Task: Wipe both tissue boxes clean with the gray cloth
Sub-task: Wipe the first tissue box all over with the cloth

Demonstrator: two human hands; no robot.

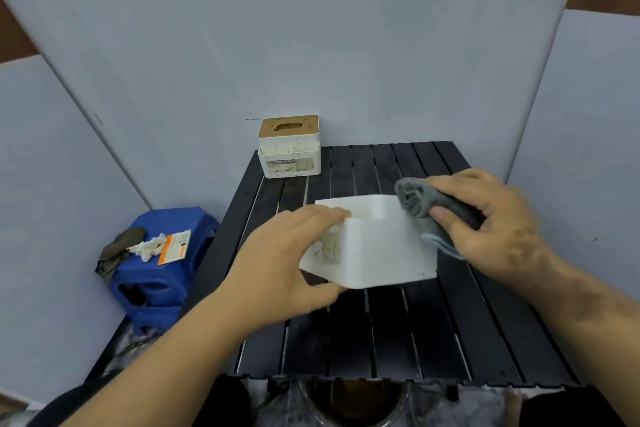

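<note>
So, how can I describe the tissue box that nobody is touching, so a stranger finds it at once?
Look at the black slatted table and go to its far left corner, against the wall. The speckled tissue box stands there; unlike the plain white box held in the hands, it has a brown lid with an oval slot.

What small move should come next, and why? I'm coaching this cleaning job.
Probably drag the gray cloth down the white tissue box's near side: the right hand holds it at the top edge, and the left hand steadies the tilted box.

white box (381,246) tilted, speckled box (289,149) upright, gray cloth (426,204) bunched
</note>
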